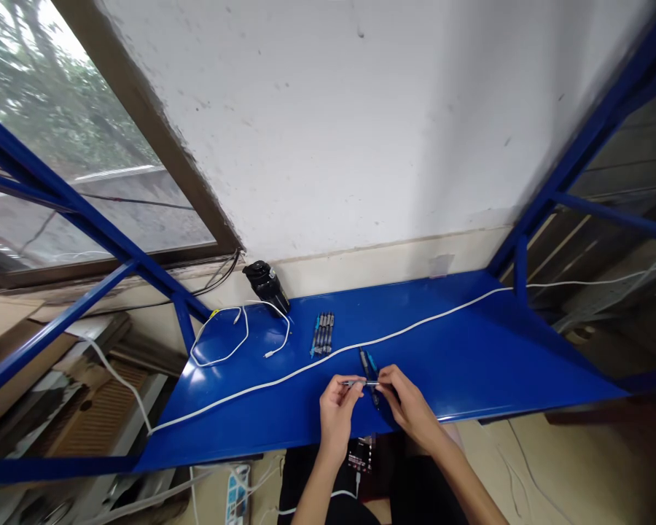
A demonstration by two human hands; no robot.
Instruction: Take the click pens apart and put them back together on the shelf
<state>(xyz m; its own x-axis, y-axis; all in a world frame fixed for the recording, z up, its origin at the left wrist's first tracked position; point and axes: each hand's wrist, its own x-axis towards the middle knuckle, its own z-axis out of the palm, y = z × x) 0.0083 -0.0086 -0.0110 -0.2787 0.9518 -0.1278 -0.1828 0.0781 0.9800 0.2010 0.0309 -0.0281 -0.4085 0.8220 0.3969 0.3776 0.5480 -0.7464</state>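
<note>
Over the front part of the blue tabletop, my left hand (334, 414) pinches one end of a slim grey pen (371, 383). The fingertips of my right hand (410, 407) are closed on its other end, so the pen lies level between both hands. Whether it is whole or in parts is too small to tell. Just behind and under it lie a dark pen (364, 360) and a pen with a bright blue part (372, 360), partly covered by the hands. Farther back, several dark pens (323, 334) lie side by side in a row.
A long white cable (415, 323) crosses the blue table (503, 364) between the pen row and my hands. A black bottle (267, 286) stands at the back left, by a looped white charging cable (247, 335). Below the front edge are a circuit board (359, 455) and a power strip (237, 496).
</note>
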